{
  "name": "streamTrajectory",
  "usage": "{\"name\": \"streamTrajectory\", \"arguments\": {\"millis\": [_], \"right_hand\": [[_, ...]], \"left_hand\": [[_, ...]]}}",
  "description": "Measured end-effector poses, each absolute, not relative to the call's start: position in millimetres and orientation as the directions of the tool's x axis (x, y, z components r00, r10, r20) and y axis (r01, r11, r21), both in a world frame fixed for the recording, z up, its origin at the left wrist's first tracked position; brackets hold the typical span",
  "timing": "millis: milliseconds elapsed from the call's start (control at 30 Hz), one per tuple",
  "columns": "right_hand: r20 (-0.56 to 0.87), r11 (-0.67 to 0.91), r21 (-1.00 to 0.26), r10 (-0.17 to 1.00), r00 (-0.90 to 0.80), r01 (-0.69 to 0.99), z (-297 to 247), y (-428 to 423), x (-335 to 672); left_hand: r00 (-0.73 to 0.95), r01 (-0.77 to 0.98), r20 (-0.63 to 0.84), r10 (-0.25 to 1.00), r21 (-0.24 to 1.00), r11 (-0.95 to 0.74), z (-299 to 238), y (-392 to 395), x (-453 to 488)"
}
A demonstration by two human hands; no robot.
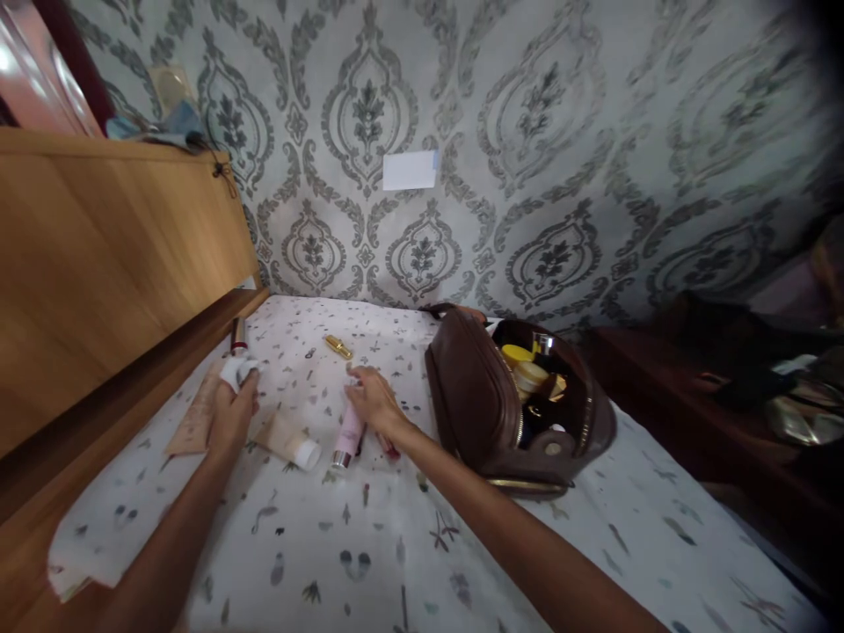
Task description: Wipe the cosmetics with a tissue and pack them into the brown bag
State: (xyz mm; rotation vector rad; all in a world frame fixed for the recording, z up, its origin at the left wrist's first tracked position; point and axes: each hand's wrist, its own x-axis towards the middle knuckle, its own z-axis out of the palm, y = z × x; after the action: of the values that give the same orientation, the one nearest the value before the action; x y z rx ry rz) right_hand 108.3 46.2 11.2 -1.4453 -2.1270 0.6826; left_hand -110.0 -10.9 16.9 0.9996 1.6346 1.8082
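Observation:
My left hand (232, 411) is closed on a crumpled white tissue (238, 373) near the cloth's left edge. Beside that hand lies a flat beige squeeze tube (192, 424); just right of the wrist is a second beige tube (285, 440) with a white cap. The fingers of my right hand (375, 397) are bent around the upper end of a pink tube (348, 431), whose silver end points toward me. Partly under my right wrist lies a thin reddish tube (388, 447). A gold lipstick-like tube (338, 346) rests farther back.
An unzipped brown cosmetic bag (468, 396) stands at right with yellow and gold containers inside. A dark-and-metallic tube (238, 336) lies by the wooden cabinet (119, 237) at left. The patterned white cloth (369, 571) covers the surface up to the wallpapered wall. Dark clutter fills the far right.

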Motion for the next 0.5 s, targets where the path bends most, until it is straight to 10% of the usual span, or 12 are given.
{"name": "streamTrajectory", "arguments": {"millis": [500], "right_hand": [[0.079,0.122,-0.762,0.992,-0.096,0.636,-8,135,53]], "left_hand": [[-0.615,0.067,0.157,0.773,0.987,-0.148,14,-20,-121]]}}
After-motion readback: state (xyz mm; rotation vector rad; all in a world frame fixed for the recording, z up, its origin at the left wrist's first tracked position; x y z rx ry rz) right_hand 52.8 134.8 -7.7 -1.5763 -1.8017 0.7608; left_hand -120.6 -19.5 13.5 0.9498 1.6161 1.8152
